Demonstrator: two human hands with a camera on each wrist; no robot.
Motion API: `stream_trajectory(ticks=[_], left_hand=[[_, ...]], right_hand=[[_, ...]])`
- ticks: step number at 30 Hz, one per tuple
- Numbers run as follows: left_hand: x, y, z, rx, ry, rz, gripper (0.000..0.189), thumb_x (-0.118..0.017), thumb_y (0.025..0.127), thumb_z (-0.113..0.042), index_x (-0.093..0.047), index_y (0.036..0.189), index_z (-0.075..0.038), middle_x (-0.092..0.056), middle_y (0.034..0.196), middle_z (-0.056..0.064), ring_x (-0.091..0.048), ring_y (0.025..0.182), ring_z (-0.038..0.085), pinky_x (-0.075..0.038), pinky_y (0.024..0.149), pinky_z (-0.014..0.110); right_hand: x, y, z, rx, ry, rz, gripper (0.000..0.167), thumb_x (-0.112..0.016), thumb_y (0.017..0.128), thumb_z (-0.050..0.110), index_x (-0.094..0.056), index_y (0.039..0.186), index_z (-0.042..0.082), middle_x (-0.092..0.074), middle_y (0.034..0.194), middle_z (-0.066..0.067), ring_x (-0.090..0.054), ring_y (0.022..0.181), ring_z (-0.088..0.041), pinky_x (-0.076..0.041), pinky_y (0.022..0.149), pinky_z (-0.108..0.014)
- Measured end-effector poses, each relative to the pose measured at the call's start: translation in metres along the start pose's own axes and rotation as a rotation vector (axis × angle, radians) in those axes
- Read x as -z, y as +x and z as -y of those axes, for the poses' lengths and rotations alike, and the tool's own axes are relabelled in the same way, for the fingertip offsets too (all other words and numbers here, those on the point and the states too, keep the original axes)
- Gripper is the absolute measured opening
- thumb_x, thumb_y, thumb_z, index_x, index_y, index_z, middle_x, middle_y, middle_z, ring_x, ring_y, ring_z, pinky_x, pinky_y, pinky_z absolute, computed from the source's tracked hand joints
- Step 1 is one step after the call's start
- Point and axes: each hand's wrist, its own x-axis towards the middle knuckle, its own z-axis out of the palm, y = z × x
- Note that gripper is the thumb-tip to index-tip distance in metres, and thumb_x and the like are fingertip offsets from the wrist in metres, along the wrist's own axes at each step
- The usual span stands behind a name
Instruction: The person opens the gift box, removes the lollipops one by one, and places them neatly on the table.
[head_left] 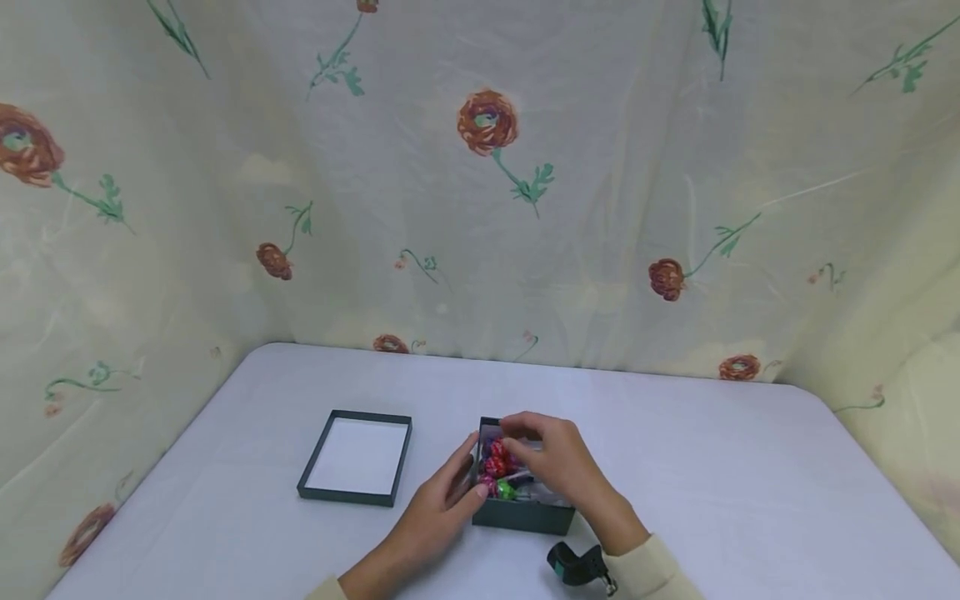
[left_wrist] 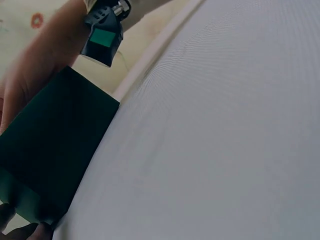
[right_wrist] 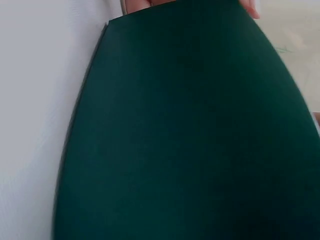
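A dark green box (head_left: 522,517), its top off, holds several wrapped lollipops (head_left: 497,463) in red, pink and green, with white sticks and clear wrapping toward the right. Along the box's left side lies my left hand (head_left: 431,510), fingers extended against the wall and thumb at the front-left rim. In the left wrist view, its fingertips (left_wrist: 41,232) touch the box's lower edge. My right hand (head_left: 564,462) reaches over the right rim with bent fingers dipping in beside the red lollipops; whether it pinches one I cannot tell. The box wall (right_wrist: 185,125) fills most of the right wrist view.
Left of the box, a shallow square lid (head_left: 345,497) with a dark green rim lies inside up on the white table (head_left: 712,483). A black wrist camera (head_left: 577,567) hangs below the right wrist. Behind the table is a flower-patterned curtain (head_left: 585,250).
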Motion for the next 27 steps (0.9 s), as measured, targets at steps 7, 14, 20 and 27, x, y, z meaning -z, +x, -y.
stream_trajectory(ticks=[7, 14, 20, 27], left_hand=[[-0.0003, -0.0025, 0.0036, -0.043, 0.019, 0.005, 0.062, -0.053, 0.1, -0.03, -0.024, 0.154, -0.024, -0.024, 0.157, 0.004, -0.03, 0.141, 0.024, -0.033, 0.11, 0.031], [-0.0011, -0.0027, 0.0029, -0.064, -0.001, 0.007, 0.061, -0.053, 0.1, -0.028, -0.024, 0.154, -0.023, -0.022, 0.158, 0.003, -0.031, 0.14, 0.025, -0.033, 0.11, 0.031], [-0.0013, -0.0009, 0.0036, -0.056, 0.002, 0.007, 0.061, -0.053, 0.1, -0.029, -0.024, 0.154, -0.025, -0.023, 0.157, 0.001, -0.031, 0.14, 0.024, -0.033, 0.11, 0.031], [-0.0015, 0.0011, 0.0063, -0.05, 0.011, 0.006, 0.061, -0.053, 0.099, -0.031, -0.025, 0.154, -0.026, -0.023, 0.157, -0.001, -0.032, 0.14, 0.022, -0.033, 0.11, 0.03]], right_hand=[[-0.0031, -0.0004, -0.0003, 0.042, -0.119, 0.035, 0.028, -0.073, 0.086, 0.013, -0.07, 0.113, 0.008, -0.07, 0.112, -0.004, -0.065, 0.106, -0.021, -0.054, 0.093, -0.039], [-0.0053, 0.0003, -0.0008, 0.056, -0.184, 0.088, 0.03, -0.071, 0.088, 0.011, -0.069, 0.117, 0.007, -0.068, 0.115, -0.008, -0.066, 0.106, -0.023, -0.057, 0.088, -0.036], [-0.0071, 0.0011, -0.0009, 0.112, -0.229, 0.093, 0.03, -0.07, 0.087, 0.007, -0.069, 0.117, 0.008, -0.07, 0.112, -0.008, -0.067, 0.102, -0.021, -0.058, 0.085, -0.033], [-0.01, 0.0014, -0.0033, 0.142, -0.275, 0.074, 0.027, -0.072, 0.085, 0.006, -0.071, 0.111, 0.008, -0.072, 0.104, -0.007, -0.069, 0.095, -0.019, -0.059, 0.08, -0.03]])
